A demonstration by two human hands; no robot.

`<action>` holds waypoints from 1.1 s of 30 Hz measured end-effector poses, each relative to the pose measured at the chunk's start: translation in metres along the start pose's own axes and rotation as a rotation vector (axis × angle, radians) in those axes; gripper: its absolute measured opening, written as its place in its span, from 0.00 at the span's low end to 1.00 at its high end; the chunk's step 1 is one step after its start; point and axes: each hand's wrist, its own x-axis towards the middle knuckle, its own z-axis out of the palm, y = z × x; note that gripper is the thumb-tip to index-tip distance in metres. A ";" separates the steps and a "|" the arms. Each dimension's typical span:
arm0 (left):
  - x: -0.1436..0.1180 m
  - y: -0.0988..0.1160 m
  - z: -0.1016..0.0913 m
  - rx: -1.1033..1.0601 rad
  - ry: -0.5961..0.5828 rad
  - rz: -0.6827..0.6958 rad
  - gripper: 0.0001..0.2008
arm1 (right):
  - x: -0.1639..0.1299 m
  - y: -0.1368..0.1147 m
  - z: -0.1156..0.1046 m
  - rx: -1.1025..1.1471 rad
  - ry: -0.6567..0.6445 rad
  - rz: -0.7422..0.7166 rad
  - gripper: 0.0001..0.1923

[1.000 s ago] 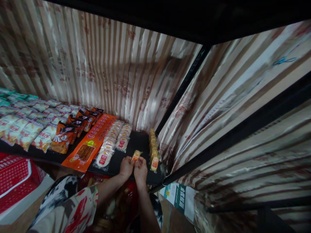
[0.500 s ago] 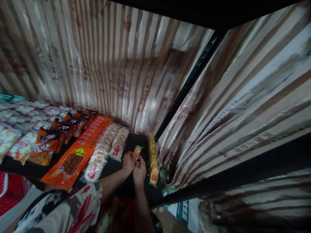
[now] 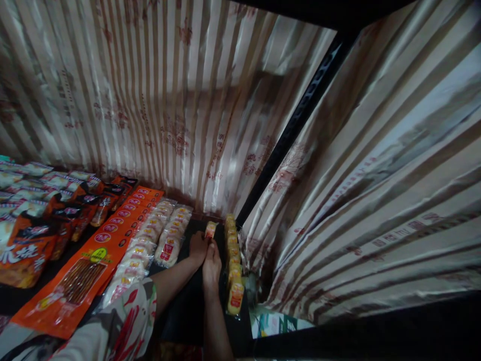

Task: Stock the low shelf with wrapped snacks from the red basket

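Observation:
Both my hands hold one small yellow snack packet (image 3: 210, 229) over the black shelf (image 3: 188, 311), near its back. My left hand (image 3: 197, 246) grips the packet's near left corner and my right hand (image 3: 212, 260) its near right side. The packet sits in the dark gap between two rows: pale packets with red labels (image 3: 168, 246) to its left and a row of yellow packets (image 3: 233, 255) to its right. My floral sleeve (image 3: 112, 326) covers the left forearm.
Long orange packets (image 3: 93, 255) and dark orange bags (image 3: 26, 250) lie further left on the shelf. Striped shiny paper (image 3: 169, 100) lines the back and right walls. A black upright post (image 3: 293, 125) stands in the corner. A green-and-white box (image 3: 274, 323) lies below right.
My hands have carried the yellow packet further back along the gap towards the wall. The view has moved closer in over the shelf.

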 end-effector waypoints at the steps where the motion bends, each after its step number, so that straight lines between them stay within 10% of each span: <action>1: 0.003 0.002 0.000 -0.004 -0.001 0.008 0.11 | 0.003 0.001 0.001 0.025 -0.003 -0.013 0.32; 33: 0.048 0.027 0.028 0.043 -0.055 0.081 0.09 | 0.024 0.001 -0.001 0.224 -0.062 0.017 0.37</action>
